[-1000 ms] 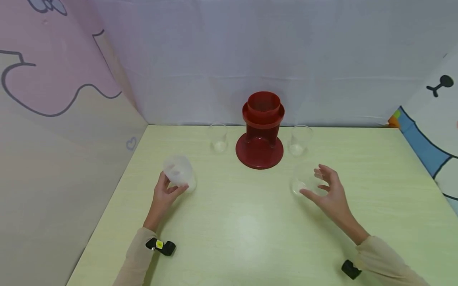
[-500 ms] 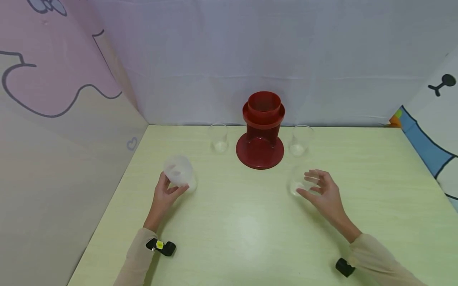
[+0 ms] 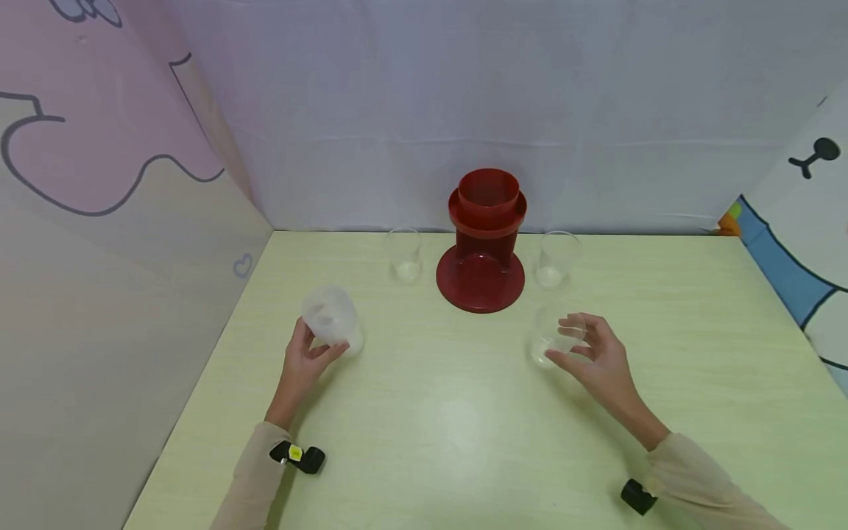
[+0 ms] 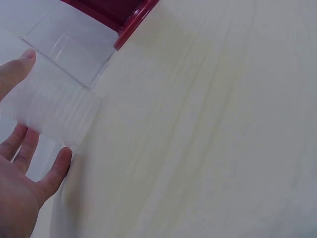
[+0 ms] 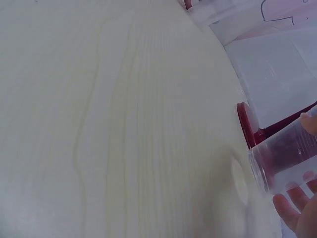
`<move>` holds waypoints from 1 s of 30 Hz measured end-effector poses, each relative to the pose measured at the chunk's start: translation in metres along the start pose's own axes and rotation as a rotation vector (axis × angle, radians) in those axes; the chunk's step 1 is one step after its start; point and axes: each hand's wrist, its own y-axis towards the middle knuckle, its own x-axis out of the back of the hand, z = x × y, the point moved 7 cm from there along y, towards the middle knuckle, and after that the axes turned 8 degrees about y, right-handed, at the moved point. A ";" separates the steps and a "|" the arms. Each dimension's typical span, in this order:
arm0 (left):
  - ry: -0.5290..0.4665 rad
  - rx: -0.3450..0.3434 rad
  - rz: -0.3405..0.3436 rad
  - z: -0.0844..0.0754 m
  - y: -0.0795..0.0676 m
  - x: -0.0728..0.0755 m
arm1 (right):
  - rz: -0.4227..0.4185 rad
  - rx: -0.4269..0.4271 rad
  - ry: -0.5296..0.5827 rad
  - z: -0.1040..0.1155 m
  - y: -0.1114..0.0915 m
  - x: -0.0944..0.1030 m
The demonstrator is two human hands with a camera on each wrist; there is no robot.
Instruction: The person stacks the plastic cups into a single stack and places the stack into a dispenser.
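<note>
On the left of the table, my left hand [image 3: 306, 361] grips a whitish stack of clear plastic cups [image 3: 331, 316], thumb on one side and fingers on the other. The left wrist view shows close-set ridges along the cup stack [image 4: 59, 109]. My right hand [image 3: 596, 361] holds a single see-through plastic cup [image 3: 545, 344] to the right of the middle. In the right wrist view, the thumb and fingers curl round that cup [image 5: 287, 153], whose lower end is close over the tabletop. The red stand shows through its wall.
A dark red stand [image 3: 480, 294] with a round base and a red cup-shaped top [image 3: 489, 202] stands at the back middle. Clear plastic cups flank it, one left [image 3: 404, 258] and one right [image 3: 555, 261]. Behind the pale table [image 3: 424, 427] hangs a white cloth [image 3: 411, 110].
My right hand has moved a little to the left with its clear cup, its fingers closing nearer round it. The left hand and its cup stack have stayed in place.
</note>
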 end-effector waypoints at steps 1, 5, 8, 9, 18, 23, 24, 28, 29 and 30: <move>0.000 0.001 0.000 0.000 0.000 0.000 | -0.003 0.001 0.002 0.001 0.000 0.000; -0.003 0.003 0.002 0.001 0.000 0.000 | -0.005 -0.004 0.022 0.009 0.001 -0.002; 0.000 0.002 0.004 0.001 0.000 0.000 | -0.002 -0.001 0.031 0.015 0.001 -0.004; 0.003 0.002 0.005 0.001 0.000 0.000 | -0.001 0.004 0.033 0.016 0.001 -0.004; -0.008 -0.007 0.007 0.000 0.000 -0.001 | 0.016 0.040 0.018 0.028 0.003 -0.007; -0.021 -0.002 0.009 0.001 0.000 -0.001 | 0.026 0.052 0.012 0.033 0.004 -0.010; -0.022 -0.002 0.009 0.002 0.000 -0.001 | 0.028 0.054 0.012 0.034 0.004 -0.010; -0.021 -0.003 0.010 0.002 0.000 -0.001 | 0.032 0.048 0.011 0.038 0.004 -0.012; -0.021 -0.005 0.010 0.002 0.000 -0.001 | 0.033 0.046 0.007 0.039 0.004 -0.013; -0.023 -0.005 0.011 0.003 0.000 -0.001 | 0.034 0.043 0.002 0.040 0.004 -0.014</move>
